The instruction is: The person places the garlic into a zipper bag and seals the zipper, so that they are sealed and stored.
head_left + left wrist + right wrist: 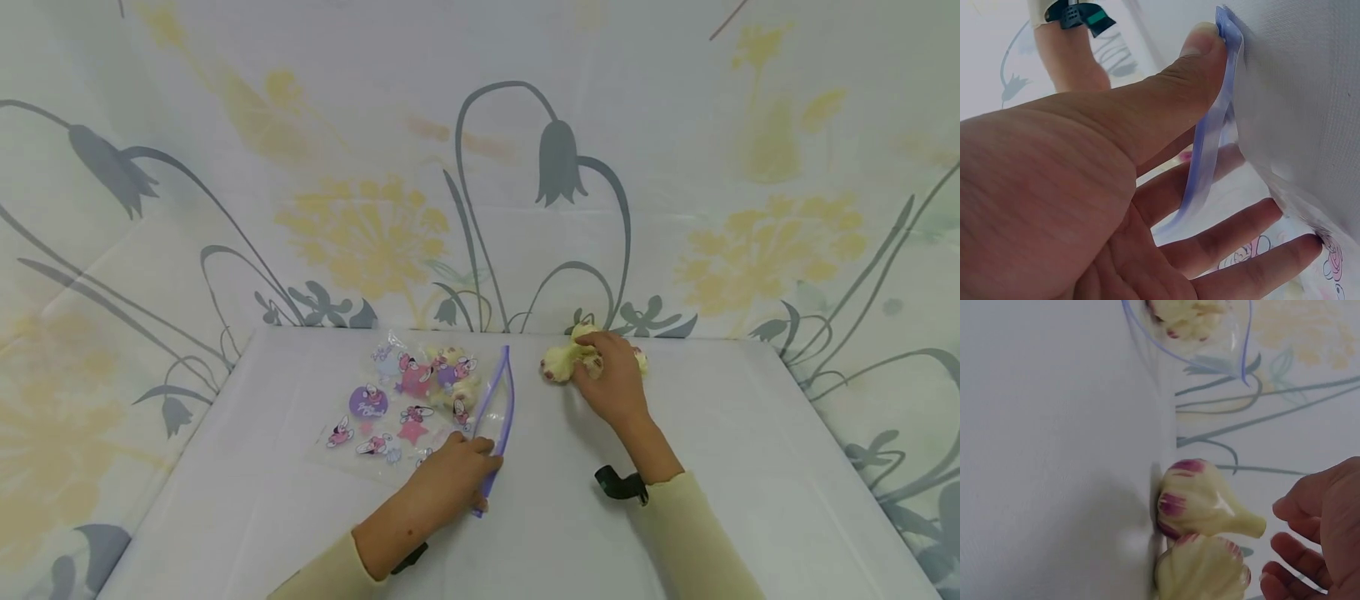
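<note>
A clear plastic zip bag [369, 403] with cartoon prints and a purple zip strip [1204, 150] lies on the left, its mouth facing right. My left hand [455, 468] holds the bag's near edge, thumb against the strip and other fingers spread along the plastic. Through the bag show pale garlic bulbs [463, 388]. Several more garlic bulbs [557, 364], cream with purple-red marks, lie to the right of the bag. Over them is my right hand [617, 379]. In the right wrist view its loosely bent fingers stand just apart from the stem of one garlic bulb [1194, 497].
Both hands work above a white table [720, 417]. Behind it hangs a white cloth [660, 108] printed with grey and yellow flowers, which also runs along both sides. Dark wrist devices [621, 483] sit at the sleeves.
</note>
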Tool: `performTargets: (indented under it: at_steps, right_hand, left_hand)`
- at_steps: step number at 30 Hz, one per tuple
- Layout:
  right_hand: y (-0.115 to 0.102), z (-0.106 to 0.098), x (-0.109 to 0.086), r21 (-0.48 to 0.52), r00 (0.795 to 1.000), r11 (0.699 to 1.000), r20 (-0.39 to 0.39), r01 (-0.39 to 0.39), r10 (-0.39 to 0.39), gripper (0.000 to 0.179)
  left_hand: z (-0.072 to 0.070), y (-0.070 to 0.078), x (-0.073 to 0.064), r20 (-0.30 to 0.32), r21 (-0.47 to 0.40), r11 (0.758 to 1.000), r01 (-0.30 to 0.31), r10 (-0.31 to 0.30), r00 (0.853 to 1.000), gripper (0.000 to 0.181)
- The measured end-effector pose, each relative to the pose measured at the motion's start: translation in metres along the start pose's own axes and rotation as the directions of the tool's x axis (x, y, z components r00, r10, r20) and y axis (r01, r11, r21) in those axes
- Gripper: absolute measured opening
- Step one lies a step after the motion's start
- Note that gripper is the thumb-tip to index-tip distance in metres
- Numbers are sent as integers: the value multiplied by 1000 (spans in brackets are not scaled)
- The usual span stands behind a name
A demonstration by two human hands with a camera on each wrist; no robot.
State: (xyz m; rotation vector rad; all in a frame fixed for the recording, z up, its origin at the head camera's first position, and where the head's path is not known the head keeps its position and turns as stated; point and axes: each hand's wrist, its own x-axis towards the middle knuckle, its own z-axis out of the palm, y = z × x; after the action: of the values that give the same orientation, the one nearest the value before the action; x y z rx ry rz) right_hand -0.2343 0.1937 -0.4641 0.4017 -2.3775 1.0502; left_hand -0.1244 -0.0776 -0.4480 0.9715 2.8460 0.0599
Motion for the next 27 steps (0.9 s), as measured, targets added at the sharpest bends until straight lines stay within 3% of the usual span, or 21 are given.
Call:
performTargets:
  at_steps: [12, 27]
  right_hand:
    - [13, -7, 0, -104, 991, 992, 107, -64, 75, 49]
    - [17, -9, -2, -146, 951, 976, 242, -159, 191, 55]
  left_hand:
    - [-2, -1, 1, 42, -33, 999, 12, -10, 999, 55]
    - [-3, -1, 2, 68, -40, 999, 23, -20, 997, 56]
